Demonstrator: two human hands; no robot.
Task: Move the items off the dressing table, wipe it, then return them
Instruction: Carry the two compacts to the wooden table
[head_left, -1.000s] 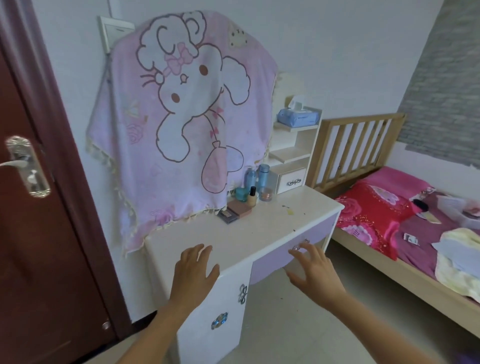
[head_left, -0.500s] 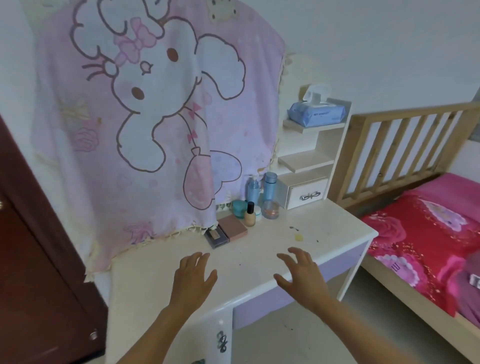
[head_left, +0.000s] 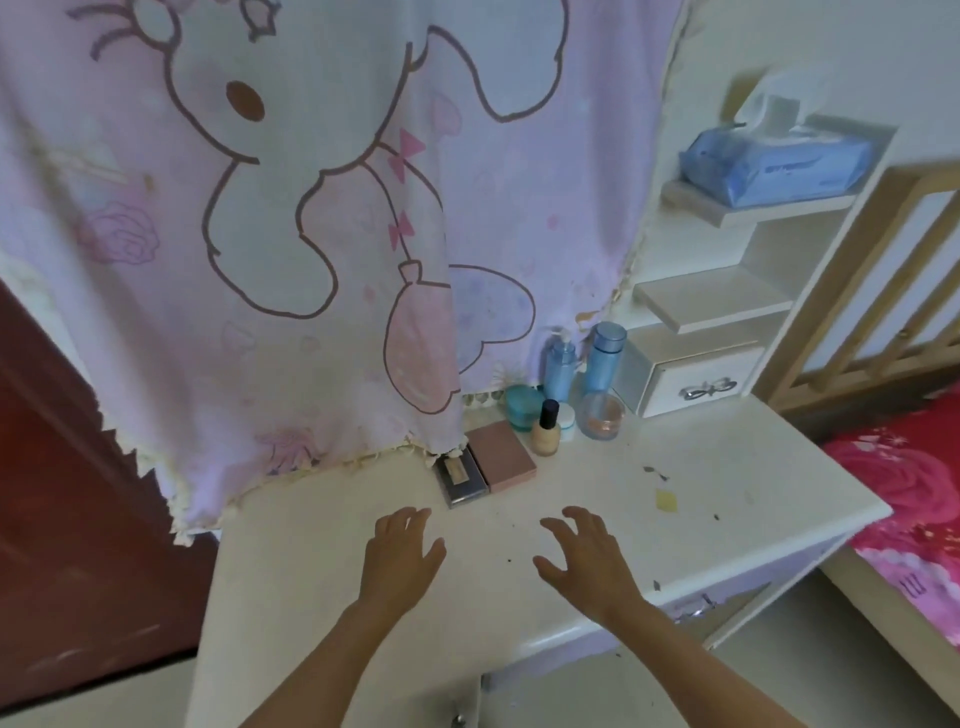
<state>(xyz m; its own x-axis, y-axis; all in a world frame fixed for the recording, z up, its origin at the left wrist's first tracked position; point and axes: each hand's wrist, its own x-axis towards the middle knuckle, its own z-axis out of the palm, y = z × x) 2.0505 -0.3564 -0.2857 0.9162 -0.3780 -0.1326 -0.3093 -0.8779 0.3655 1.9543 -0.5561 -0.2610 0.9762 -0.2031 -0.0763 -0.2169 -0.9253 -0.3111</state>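
Note:
The cream dressing table (head_left: 291, 587) carries cosmetics at its back: a dark compact (head_left: 461, 479), a pink palette (head_left: 501, 456), a foundation bottle (head_left: 546, 429), a teal jar (head_left: 523, 406), a clear jar (head_left: 601, 415) and two blue bottles (head_left: 559, 367) (head_left: 603, 356). Crumbs and a yellow scrap (head_left: 666, 501) dot the top. My left hand (head_left: 401, 556) hovers open just in front of the compact. My right hand (head_left: 583, 556) hovers beside it, fingers spread, holding nothing.
A pink rabbit-print cloth (head_left: 311, 223) hangs over the mirror, its fringe touching the tabletop. A white shelf unit (head_left: 727, 312) with a small drawer holds a blue tissue pack (head_left: 779, 161). A wooden bed rail (head_left: 893, 291) and red bedding (head_left: 914, 499) lie right; a brown door (head_left: 62, 493) left.
The view has closed in on the table. Both hands have moved forward from the front edge and drawer to above the tabletop, nearer the cosmetics.

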